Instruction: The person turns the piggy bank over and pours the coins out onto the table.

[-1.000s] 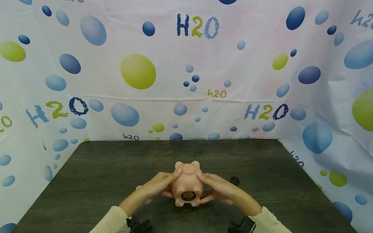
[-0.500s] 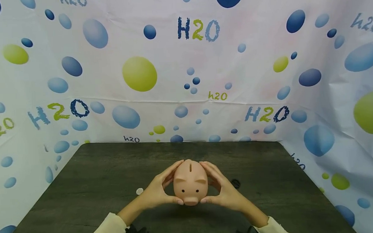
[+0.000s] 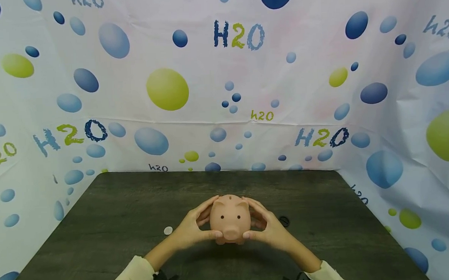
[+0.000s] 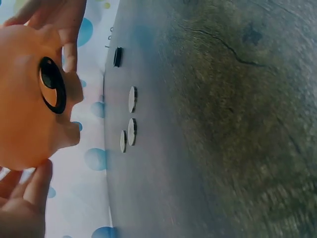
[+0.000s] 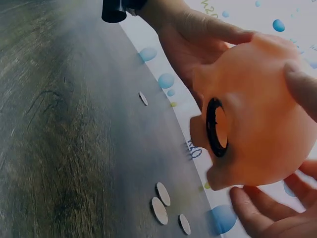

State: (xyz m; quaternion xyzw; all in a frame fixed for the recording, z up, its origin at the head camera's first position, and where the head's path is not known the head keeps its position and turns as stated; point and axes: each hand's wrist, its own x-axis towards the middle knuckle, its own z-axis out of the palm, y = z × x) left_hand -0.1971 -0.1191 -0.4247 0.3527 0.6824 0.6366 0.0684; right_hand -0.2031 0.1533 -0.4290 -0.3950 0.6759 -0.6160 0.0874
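A peach-coloured piggy bank (image 3: 231, 217) is held above the table by both hands, its snout and eyes turned to the head camera. My left hand (image 3: 191, 230) grips one side, thumb beside the snout and fingers round behind. The right hand (image 3: 270, 229) grips the other side in the same manner. The slot shows as a short mark at the top edge of the pig. On the underside, a round black-rimmed opening (image 5: 217, 127) shows in both wrist views. Part of each hand's fingers is hidden behind the pig.
Left of the hands a coin (image 3: 168, 230) lies on the dark wooden table (image 3: 136, 194). A round black plug (image 3: 284, 221) lies to the right. Further coins (image 5: 159, 210) on the table appear in the wrist views. A white printed backdrop (image 3: 206, 74) stands behind.
First the pig's underside faced the head camera; then it was turned so its face and slot showed. Since then it has tilted, with the slot moving to the top edge and the feet appearing below.
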